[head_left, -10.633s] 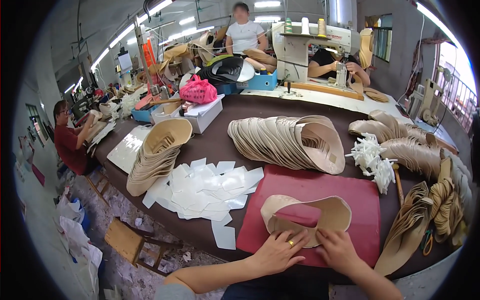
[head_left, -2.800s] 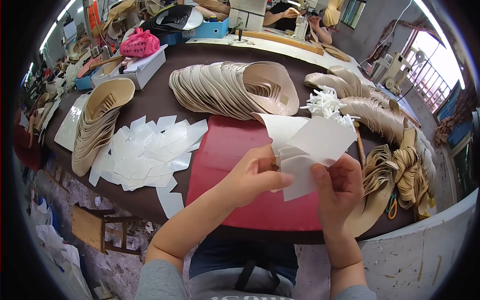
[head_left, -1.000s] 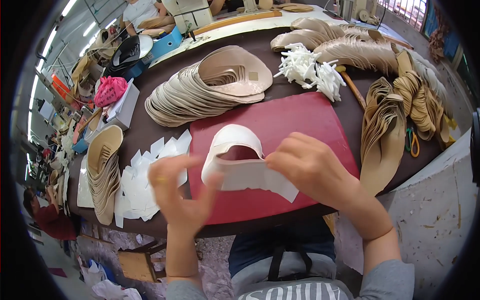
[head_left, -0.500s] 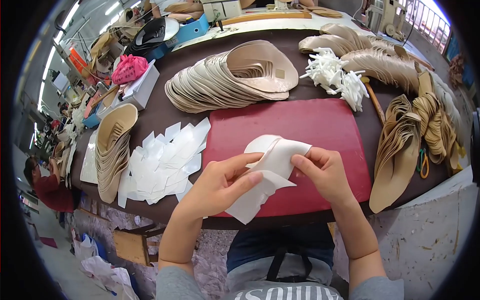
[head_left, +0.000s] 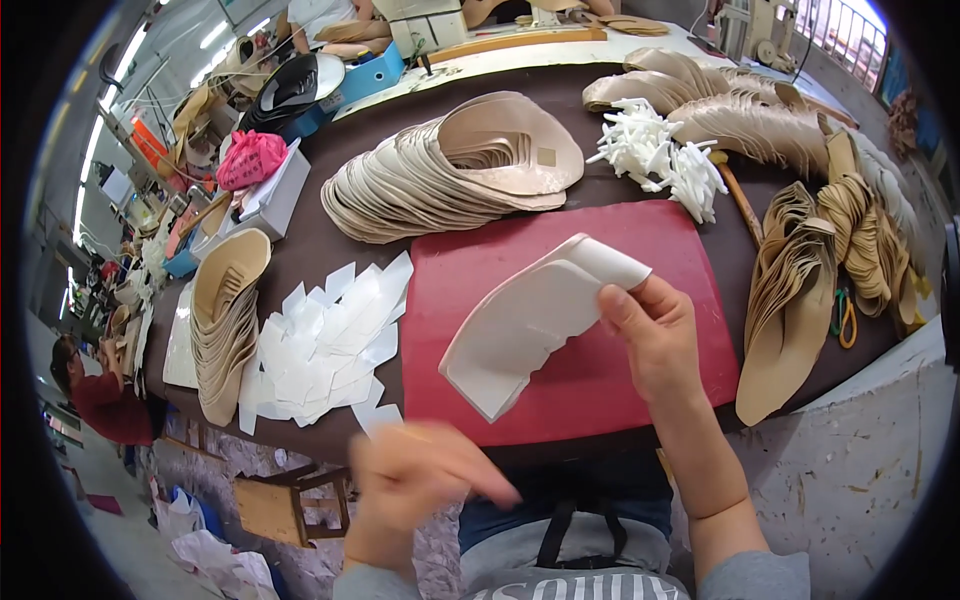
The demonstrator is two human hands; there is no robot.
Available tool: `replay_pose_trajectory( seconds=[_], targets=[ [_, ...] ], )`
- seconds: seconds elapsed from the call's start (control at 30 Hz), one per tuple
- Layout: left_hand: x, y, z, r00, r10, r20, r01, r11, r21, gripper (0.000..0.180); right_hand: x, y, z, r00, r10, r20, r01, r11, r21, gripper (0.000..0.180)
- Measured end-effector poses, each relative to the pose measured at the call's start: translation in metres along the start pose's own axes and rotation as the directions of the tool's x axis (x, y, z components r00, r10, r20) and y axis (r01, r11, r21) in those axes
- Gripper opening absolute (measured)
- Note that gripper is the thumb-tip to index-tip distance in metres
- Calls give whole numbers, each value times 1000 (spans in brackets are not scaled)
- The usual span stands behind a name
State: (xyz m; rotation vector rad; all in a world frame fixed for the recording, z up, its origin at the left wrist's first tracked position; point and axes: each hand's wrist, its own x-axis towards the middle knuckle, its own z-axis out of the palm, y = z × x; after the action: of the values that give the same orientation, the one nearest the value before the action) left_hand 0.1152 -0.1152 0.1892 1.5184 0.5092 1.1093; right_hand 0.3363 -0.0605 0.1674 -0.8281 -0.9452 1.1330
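My right hand (head_left: 655, 325) pinches one end of a curved off-white shoe upper piece (head_left: 545, 315), thumb on the near side. The piece hangs out to the left over a red mat (head_left: 690, 240), with a notched lower edge and a folded upper end. My left hand (head_left: 425, 475), smeared by motion, is near the table's front edge, apart from the piece. One finger points right; the others cannot be made out. Nearest to it is a spread pile of thin white cut pieces (head_left: 325, 340).
A row of nested beige uppers (head_left: 400, 185) lies behind the mat, another stack (head_left: 225, 320) at left. White sticks (head_left: 660, 155), a wooden-handled hammer (head_left: 740, 195) and brown uppers (head_left: 785, 310) are on the right. A wooden stool (head_left: 275, 505) stands below. A co-worker (head_left: 105, 395) is at far left.
My left hand has let go of the shoe upper piece and moved down toward me. The piece has opened out flatter, still in my right hand. The view has shifted slightly.
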Motion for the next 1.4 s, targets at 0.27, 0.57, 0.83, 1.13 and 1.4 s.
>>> replay_pose_trajectory(
  seconds=[0.27, 0.57, 0.83, 1.13, 1.4],
  targets=[
    [25, -105, 30, 994, -22, 111, 100, -295, -950, 35, 17, 16, -8, 934, 245, 260, -129, 910, -394, 18],
    [35, -119, 24, 861, -395, -321, 11, 646, -763, 26, -10, 15, -26, 967, 151, 203, -88, 953, -289, 12],
    [53, -120, 36, 857, -387, -339, 85, 756, -649, 23, 20, 6, -24, 964, 202, 175, -137, 935, -327, 17],
    [123, -54, -21, 432, 202, -879, -19, 976, 216, 44, 152, -69, -71, 971, -235, -31, 193, 860, -472, 35],
    [87, -88, -1, 922, 148, 357, -380, 180, 907, 21, 268, -82, -187, 981, -175, -80, -44, 202, -978, 29]
  ],
)
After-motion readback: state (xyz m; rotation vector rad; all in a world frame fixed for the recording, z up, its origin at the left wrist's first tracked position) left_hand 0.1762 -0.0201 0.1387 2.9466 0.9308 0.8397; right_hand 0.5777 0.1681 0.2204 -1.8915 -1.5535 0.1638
